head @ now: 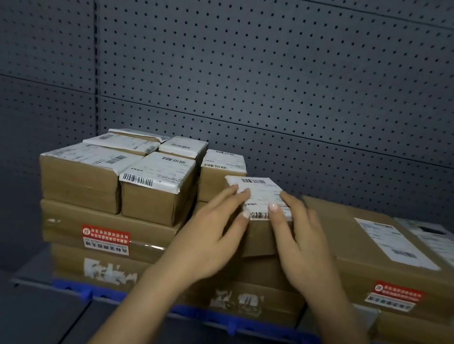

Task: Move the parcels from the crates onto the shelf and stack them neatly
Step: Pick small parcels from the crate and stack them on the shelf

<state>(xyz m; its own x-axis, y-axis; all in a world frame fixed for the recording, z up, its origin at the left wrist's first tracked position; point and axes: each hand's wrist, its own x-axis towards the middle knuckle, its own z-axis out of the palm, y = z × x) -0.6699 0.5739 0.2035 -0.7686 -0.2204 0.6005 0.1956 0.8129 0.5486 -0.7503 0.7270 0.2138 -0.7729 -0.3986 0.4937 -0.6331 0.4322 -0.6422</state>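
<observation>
The small parcel (262,236) is already up on the shelf (29,266), approx. in the middle of the view, on top of the wide cartons (70,225) of the lower layers. At its 9 o'clock stands the group of labelled parcels (154,199), just beside it. At 3 o'clock lies the big flat parcel (384,254), near, but I cannot tell if they touch. At 12 o'clock one more small box (212,184) stands behind it, then the pegboard wall (292,78).

Both hands are on it. Your left hand (208,228) lies w/ straight fingers over the left top edge, and your right hand (306,242) does the same on the right side. The fingers are flat on the white label (260,194), not curled round. So the hands are wide and press from two sides. The box seems a bit turned, not square w/ its neighbours.

Handling, as I judge it:
- **Material:** cardboard, stiff, and probably light for this size, so two flat hands are enough.
- **Where to hold:** the label looks smooth & may slip under fingertips. Better to press on the brown side walls, at 9 and 3 o'clock of the box, low near the base.
- **Care:** do not squeeze the corners. The content is unknown, so treat it as fragile. Slide and turn it, no dropping.

The crates are not in view.
</observation>
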